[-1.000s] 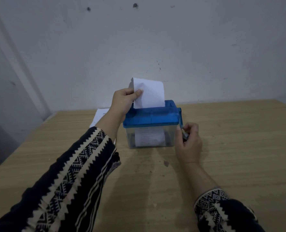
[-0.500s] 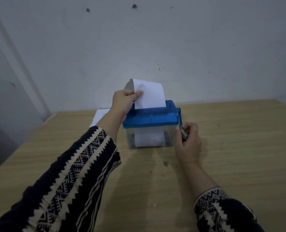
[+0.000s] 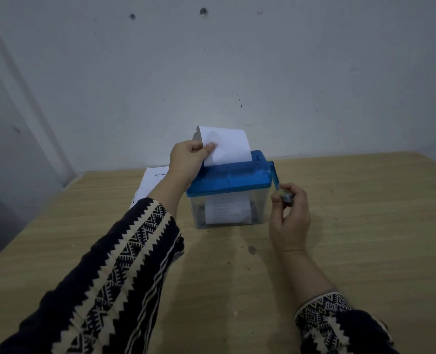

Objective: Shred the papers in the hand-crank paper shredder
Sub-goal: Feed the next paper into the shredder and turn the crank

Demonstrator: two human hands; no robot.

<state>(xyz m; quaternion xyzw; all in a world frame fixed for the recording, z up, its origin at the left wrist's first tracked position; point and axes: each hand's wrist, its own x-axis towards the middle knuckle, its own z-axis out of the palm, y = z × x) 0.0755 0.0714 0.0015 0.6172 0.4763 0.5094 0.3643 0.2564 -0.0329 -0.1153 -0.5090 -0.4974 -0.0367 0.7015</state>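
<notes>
The left hand (image 3: pixel 186 162) is closed on the left edge of a white sheet (image 3: pixel 227 145), which is pinched between thumb and curled fingers and held upright in the feed slot. The right hand (image 3: pixel 289 218) is clamped on the knob (image 3: pixel 285 196) at the low end of the blue crank (image 3: pixel 275 176), with thumb and fingertips wrapped round it. The shredder (image 3: pixel 231 178) is set between the two hands, straight ahead on the wooden table (image 3: pixel 365 226). Its long axis is laid left to right, so the slot is run along that line and the crank is carried on the right-hand end. The crank arm is seen hanging downward from its axle, and the right hand is the nearer to it; the next turn is judged to be made from that side while the sheet is steadied from the left. The shredder is made up of a blue lid over a clear bin (image 3: pixel 260 213), in which white cut paper (image 3: pixel 228 208) is gathered. More printed papers (image 3: pixel 150 182) are seen lying beyond the left wrist, partly hidden by it.
</notes>
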